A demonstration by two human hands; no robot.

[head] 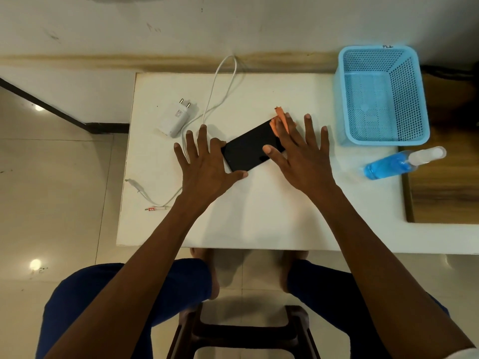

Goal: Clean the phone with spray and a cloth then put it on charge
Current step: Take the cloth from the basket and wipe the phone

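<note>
Head view shows the phone (248, 149) lying flat on the table (259, 216), long axis running diagonally from near-left to far-right. Left hand (207, 161), fingers spread, steadies its near-left end; right hand (298, 149), fingers straight, presses the orange cloth (281, 119) on the far-right end, apparently wiping. Charger (176, 119) and cable (223, 81) lie left, spray bottle (396, 164) right.

Both hands flat, left (207, 161) and right (302, 151), fingers splayed, forearms extended
</note>
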